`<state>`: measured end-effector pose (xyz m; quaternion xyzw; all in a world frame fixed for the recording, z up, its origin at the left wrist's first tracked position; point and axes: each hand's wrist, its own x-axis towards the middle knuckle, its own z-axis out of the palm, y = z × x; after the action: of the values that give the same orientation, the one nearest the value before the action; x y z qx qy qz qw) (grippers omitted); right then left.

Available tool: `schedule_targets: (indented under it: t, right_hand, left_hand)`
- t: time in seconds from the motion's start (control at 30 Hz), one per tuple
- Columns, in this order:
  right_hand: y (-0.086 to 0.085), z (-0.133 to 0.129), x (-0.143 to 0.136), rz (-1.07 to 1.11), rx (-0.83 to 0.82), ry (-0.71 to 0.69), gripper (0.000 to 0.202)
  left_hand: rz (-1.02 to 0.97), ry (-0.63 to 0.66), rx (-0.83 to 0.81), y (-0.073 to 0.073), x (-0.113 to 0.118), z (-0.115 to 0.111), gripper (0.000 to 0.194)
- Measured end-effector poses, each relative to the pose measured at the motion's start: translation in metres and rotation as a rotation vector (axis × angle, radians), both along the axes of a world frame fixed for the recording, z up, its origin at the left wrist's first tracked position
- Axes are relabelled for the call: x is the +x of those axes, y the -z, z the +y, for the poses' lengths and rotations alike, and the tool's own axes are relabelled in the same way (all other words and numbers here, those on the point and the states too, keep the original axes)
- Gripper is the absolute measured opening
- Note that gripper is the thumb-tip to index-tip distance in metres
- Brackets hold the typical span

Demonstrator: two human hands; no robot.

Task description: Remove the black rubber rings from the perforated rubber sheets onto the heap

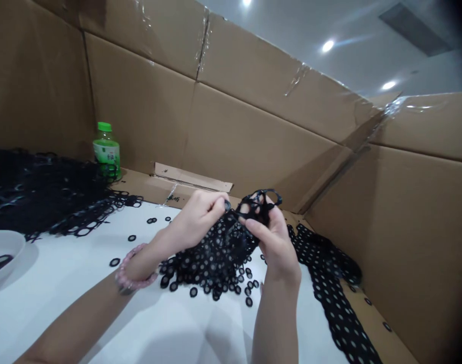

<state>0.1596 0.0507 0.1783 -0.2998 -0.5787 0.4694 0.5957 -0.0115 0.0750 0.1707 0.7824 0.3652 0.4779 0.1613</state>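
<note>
My left hand (200,217), with a pink bead bracelet (135,270) at the wrist, is closed in a pinch on a small black ring (227,205). Just to its right, my right hand (275,242) grips a crumpled black web with round holes (255,205) between thumb and fingers. Both hands are raised over a heap of small black rings (211,263) on the white table (170,323). Part of that heap is hidden behind the hands.
A tangled pile of black holed webbing (44,189) lies at the left, beside a white bowl (10,242) and a green-capped bottle (107,151). Black dotted strips (337,298) stretch along the right. Cardboard walls (253,136) enclose the table; loose rings (132,238) are scattered about.
</note>
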Motion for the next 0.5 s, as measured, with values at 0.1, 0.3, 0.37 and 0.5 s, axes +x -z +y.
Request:
schedule_targets:
  t: [0.1, 0.3, 0.37, 0.5]
  right_hand:
    - [-0.007, 0.001, 0.02, 0.311, -0.006, 0.142, 0.008]
    - [0.001, 0.013, 0.022, 0.451, -0.09, 0.148, 0.009]
    - [0.007, 0.017, 0.014, 0.485, -0.174, 0.059, 0.009]
    - [0.008, 0.02, 0.006, 0.475, -0.309, -0.085, 0.018]
  left_hand:
    - [0.095, -0.148, -0.065, 0.007, -0.021, 0.026, 0.031]
    - [0.511, -0.049, -0.248, 0.059, -0.004, 0.055, 0.029]
    - [0.55, -0.019, -0.269, 0.076, 0.016, 0.058, 0.027]
    - [0.531, -0.094, -0.252, 0.077, 0.027, 0.061, 0.028]
